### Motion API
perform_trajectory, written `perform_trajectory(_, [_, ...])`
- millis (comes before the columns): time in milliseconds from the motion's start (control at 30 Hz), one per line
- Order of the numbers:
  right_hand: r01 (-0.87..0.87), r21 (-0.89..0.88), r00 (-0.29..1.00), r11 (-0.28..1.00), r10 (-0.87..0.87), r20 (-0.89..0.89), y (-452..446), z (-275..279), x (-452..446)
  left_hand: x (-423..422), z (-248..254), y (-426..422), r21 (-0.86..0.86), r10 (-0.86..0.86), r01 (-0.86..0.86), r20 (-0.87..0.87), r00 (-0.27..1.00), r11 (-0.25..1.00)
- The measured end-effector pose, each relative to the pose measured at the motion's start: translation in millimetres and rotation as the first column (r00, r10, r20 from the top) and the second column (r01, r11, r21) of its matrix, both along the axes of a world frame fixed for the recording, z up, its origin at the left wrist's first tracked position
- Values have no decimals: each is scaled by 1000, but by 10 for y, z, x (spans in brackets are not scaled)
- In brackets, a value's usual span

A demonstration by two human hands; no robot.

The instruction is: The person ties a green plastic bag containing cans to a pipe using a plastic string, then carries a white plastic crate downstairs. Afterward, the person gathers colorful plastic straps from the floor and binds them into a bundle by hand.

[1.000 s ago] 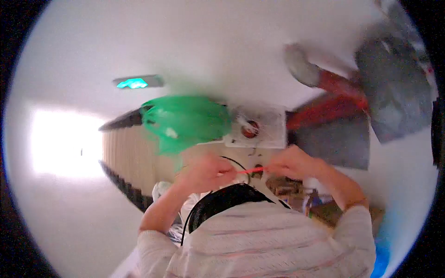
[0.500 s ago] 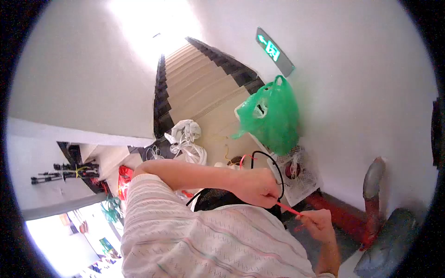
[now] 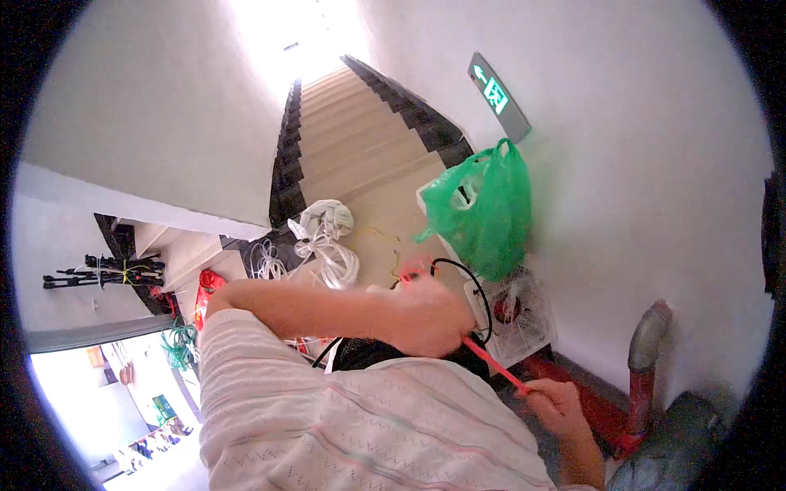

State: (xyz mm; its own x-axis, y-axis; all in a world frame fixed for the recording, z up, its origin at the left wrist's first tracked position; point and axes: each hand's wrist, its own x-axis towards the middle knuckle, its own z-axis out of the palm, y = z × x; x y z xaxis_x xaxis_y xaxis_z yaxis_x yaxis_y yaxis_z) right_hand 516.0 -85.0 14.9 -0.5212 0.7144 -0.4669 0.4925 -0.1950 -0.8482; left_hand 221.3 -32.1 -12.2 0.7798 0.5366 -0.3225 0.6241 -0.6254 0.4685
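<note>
The left hand (image 3: 430,321), blurred, and the right hand (image 3: 557,407) grip a red strip (image 3: 494,363), which runs straight between them. A black cord (image 3: 483,286) curves beside the left hand. A green bag (image 3: 495,225) sits by the wall (image 3: 622,204) next to a white basket (image 3: 534,329); white cables (image 3: 334,263) lie near the stairs (image 3: 352,139).

Motion blurs the left hand (image 3: 430,321) until its fingers merge, and it hides part of the red strip (image 3: 495,365), whose near end disappears into the right hand (image 3: 558,407). The green bag (image 3: 495,221) covers the far part of the white basket (image 3: 528,334); glare swallows the top of the stairs (image 3: 360,155).
</note>
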Motion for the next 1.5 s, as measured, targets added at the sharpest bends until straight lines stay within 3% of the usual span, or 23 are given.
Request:
perform_trajectory(33, [76,-55,997,996,-76,-2,62,193,6,-56,10,33,70,-54,62,-111,992,996])
perform_trajectory(67, [163,-112,986,980,-164,1,67,305,29,-129,-31,46,-11,83,-82,101,991,997])
perform_trajectory(100, [231,-54,971,971,-234,-53,47,147,131,-197,-118,68,-130,217,-186,293,931,974])
perform_trajectory(133, [258,-192,966,947,-257,30,129,122,220,-226,-194,109,-281,352,-244,454,818,928])
perform_trajectory(167, [317,-213,944,924,-286,164,256,213,129,-252,-221,215,-415,449,-268,440,778,870])
perform_trajectory(200, [78,165,984,983,-102,143,324,-59,253,-315,-240,367,-535,544,-294,399,738,792])
perform_trajectory(233, [130,-17,961,991,-121,249,407,-153,370,-384,-197,530,-531,581,-368,315,750,763])
perform_trajectory(267, [201,-50,951,978,-183,251,486,-196,405,-469,-162,684,-515,618,-446,227,752,732])
perform_trajectory(300, [279,-14,945,960,-272,180,495,-382,554,-588,-281,788,-554,657,-442,279,700,706])
perform_trajectory(333, [288,20,931,957,-285,226,541,-359,588,-702,-402,884,-593,698,-437,327,637,677])
perform_trajectory(400, [290,92,897,953,-304,320,648,-283,672,-779,-473,1030,-532,689,-485,298,660,694])
perform_trajectory(533, [483,184,833,856,-515,204,745,-420,848,-941,-756,1321,-469,754,-607,237,613,641])
perform_trajectory(633, [597,206,784,775,-618,54,781,-454,935,-1009,-762,1458,-529,789,-603,247,563,597])
perform_trajectory(767, [583,304,748,754,-644,162,836,-454,986,-1071,-798,1594,-648,843,-556,285,456,520])
perform_trajectory(933, [657,420,663,626,-745,74,886,-595,1032,-1115,-970,1717,-604,791,-517,393,468,606])
perform_trajectory(1067, [874,293,463,388,-848,-258,937,-629,1000,-1152,-1164,1791,-583,784,-525,428,451,620])
perform_trajectory(1233, [930,-196,142,312,-794,-592,941,-604,1109,-1110,-1166,1843,-569,800,-570,334,499,593])
perform_trajectory(1333, [814,-439,-66,380,-691,-720,881,-546,1155,-1072,-1169,1859,-627,833,-560,314,455,542])
perform_trajectory(1433, [606,-403,29,686,-526,-850,888,-456,1172,-1078,-1250,1892,-711,860,-497,330,390,498])
perform_trajectory(1500, [643,-397,46,655,-551,-833,858,-413,1166,-1085,-1289,1918,-729,867,-482,334,371,487])
